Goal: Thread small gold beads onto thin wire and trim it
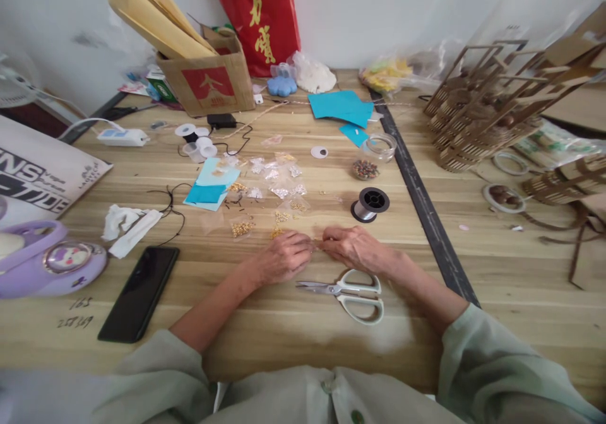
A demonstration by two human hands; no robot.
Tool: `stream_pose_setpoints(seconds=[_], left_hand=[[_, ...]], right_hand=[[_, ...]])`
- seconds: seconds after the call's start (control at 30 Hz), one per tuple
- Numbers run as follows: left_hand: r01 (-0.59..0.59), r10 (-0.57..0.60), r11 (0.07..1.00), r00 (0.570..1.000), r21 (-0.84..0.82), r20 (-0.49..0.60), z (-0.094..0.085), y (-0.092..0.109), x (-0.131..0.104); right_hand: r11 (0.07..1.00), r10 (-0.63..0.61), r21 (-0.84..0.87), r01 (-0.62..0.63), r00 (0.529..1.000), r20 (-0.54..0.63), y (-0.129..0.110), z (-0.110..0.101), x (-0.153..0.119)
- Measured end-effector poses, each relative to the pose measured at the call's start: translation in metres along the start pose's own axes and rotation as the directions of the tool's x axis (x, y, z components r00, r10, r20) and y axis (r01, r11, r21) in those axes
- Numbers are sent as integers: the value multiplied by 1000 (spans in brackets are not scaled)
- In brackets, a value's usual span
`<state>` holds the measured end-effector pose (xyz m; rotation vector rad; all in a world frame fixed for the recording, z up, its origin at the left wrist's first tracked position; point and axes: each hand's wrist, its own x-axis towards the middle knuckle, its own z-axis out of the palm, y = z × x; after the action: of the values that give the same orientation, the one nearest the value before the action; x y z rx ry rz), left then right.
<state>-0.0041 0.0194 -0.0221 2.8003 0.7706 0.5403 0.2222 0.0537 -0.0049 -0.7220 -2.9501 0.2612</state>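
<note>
My left hand (pixel 288 257) and my right hand (pixel 353 247) meet near the middle of the table, fingertips pinched close together. Something tiny and gold-coloured seems to sit between them, too small to name. Just below my hands lie scissors (pixel 348 290) with cream handles, blades pointing left. Beyond my left hand are small piles of gold beads (pixel 242 228) and little clear bags (pixel 279 187) with silvery bits. A black spool of thin silvery wire (pixel 370 205) stands beyond my right hand, with a dish of mixed brown beads (pixel 365 170) behind it.
At left are a black phone (pixel 139 294), crumpled tissue (pixel 130 225) and a purple container (pixel 52 260). A paper bag (pixel 208 83) with envelopes stands at the back. Blue cards (pixel 341 107) lie farther back, and brown slatted baskets (pixel 473 115) crowd the right. A dark strip (pixel 421 197) crosses the table.
</note>
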Motion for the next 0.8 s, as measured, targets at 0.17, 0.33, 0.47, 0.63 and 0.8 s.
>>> stream_pose_setpoints(seconds=[0.17,0.33,0.47,0.63,0.8], left_hand=[[-70,68,990,998,126,17,-1,2,-3],[-98,90,978,995,183,49,-8,5,-11],[-58,62,983,998,176,-14,-8,8,-16],[13,-9,996,998,88,-55,-4,10,-21],[88,-86,996,989,13,-120,-7,9,-28]], right_hand=[[998,7,-60,-2,996,90,-6,-11,-6],[980,-13,-193,38,991,131,-17,-12,-16],[963,-9,-266,38,994,112,-22,-7,-23],[958,31,-287,-11,997,67,-25,-6,-27],[962,47,-269,-37,998,32,-32,-10,-23]])
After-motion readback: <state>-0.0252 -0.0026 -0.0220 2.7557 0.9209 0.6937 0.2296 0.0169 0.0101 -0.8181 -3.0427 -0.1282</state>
